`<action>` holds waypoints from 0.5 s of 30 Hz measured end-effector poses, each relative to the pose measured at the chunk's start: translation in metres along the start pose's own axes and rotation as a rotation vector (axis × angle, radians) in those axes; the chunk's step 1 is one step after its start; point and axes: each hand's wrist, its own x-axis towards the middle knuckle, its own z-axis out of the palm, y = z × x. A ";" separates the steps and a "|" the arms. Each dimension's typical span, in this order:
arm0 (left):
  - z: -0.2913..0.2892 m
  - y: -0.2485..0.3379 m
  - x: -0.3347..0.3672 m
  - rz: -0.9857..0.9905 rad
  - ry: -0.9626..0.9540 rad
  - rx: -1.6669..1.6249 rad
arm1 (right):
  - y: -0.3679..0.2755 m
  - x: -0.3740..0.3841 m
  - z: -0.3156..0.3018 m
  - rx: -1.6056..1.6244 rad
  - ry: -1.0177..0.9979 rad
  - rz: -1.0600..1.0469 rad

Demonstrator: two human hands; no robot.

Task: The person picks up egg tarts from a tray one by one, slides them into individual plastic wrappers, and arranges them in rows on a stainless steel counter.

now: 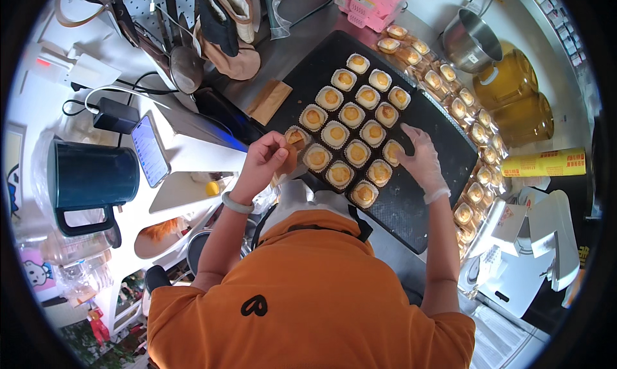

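Pinches a brown piece (287,163) with fingers of the left hand (260,165), beside tarts (336,134) on the black tray (445,126); rests the gloved right hand (423,163) at a right-side tart (389,152). Cannot tell whether grasping it.

Tarts (351,114) crowd tray (450,132); right strip passable; wrapped pastries (479,134) beyond.

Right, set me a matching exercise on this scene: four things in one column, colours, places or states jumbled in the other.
Column one
1. Right hand
2. Left hand
3. Unbagged tarts
4. Handled jug

Column two
A. Dark teal
B. On the black tray
C. In a translucent glove
D. Pale bangle at its wrist

Pairs: 1-C, 2-D, 3-B, 4-A
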 end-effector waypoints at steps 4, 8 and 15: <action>0.000 0.003 0.001 -0.008 0.016 0.003 | 0.056 -0.008 0.033 -0.375 -0.297 0.187; 0.001 0.006 0.002 -0.001 0.010 0.016 | 0.073 -0.006 0.057 -0.401 -0.253 0.071; 0.004 0.008 -0.001 -0.017 0.024 0.011 | 0.102 0.005 0.071 -0.474 -0.166 0.013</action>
